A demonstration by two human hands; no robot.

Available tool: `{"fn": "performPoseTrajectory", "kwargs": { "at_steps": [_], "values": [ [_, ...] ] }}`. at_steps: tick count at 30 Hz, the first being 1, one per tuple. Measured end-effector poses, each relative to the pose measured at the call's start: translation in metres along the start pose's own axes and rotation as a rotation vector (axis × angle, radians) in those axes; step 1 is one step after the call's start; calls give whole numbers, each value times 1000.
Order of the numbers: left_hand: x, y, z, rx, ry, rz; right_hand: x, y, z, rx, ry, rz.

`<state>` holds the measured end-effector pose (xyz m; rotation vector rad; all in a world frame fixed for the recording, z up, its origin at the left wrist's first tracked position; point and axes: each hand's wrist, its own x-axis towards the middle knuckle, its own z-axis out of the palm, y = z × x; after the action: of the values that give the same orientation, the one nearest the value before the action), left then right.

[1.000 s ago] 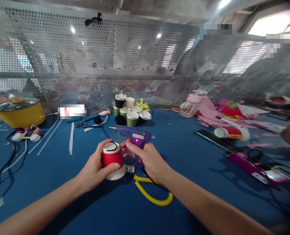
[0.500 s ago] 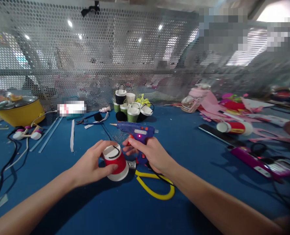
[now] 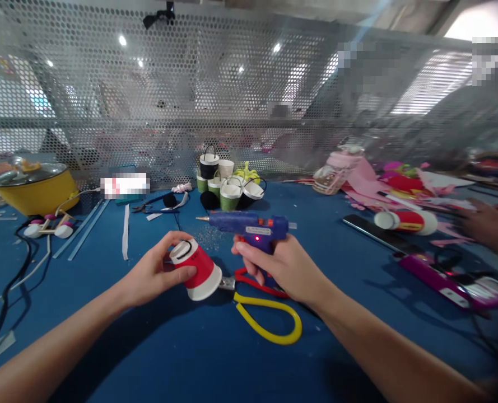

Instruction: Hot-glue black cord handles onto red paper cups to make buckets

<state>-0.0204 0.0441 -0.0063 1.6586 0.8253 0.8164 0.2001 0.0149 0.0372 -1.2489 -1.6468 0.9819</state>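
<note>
Cup (image 3: 202, 267) L of glue gun (image 3: 240, 224), cup cluster (image 3: 230, 198) bhnd, pot (image 3: 38, 191) far L

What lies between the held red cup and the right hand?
The head view shows scissors between the cup and right hand: a metal part and red handle.

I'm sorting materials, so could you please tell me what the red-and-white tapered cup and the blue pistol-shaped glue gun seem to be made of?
Red-and-white tapered cup: probably matte paper or card, from its dull surface and paper-cup shape.
Blue pistol-shaped glue gun: likely smooth moulded plastic, from its rigid-looking, evenly coloured body.
</note>
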Motion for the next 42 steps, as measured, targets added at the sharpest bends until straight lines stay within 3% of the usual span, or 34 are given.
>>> {"fn": "performPoseTrajectory", "kwargs": {
  "at_steps": [7,13,19,21,25,30,35,40,42],
  "values": [
    [3,-4,1,-52,55,-7,-7,11,1,-170,-76,25],
    [1,-1,-1,-67,8,-90,-4,17,10,71,-88,82],
    [1,-3,-2,-41,42,-43,6,24,10,408,90,199],
    [2,-2,-1,-9,37,-27,8,24,11,469,85,263],
    [2,-1,1,-23,33,-43,5,26,20,492,-28,356],
    [3,-1,4,-62,95,-42,3,31,26,404,76,306],
    [4,-7,11,-88,202,6,2,31,31,617,13,319],
    [4,-8,10,-39,123,-32,4,31,30,662,34,313],
    [5,-8,4,16,102,14,5,31,29,634,57,306]
  ]
}}
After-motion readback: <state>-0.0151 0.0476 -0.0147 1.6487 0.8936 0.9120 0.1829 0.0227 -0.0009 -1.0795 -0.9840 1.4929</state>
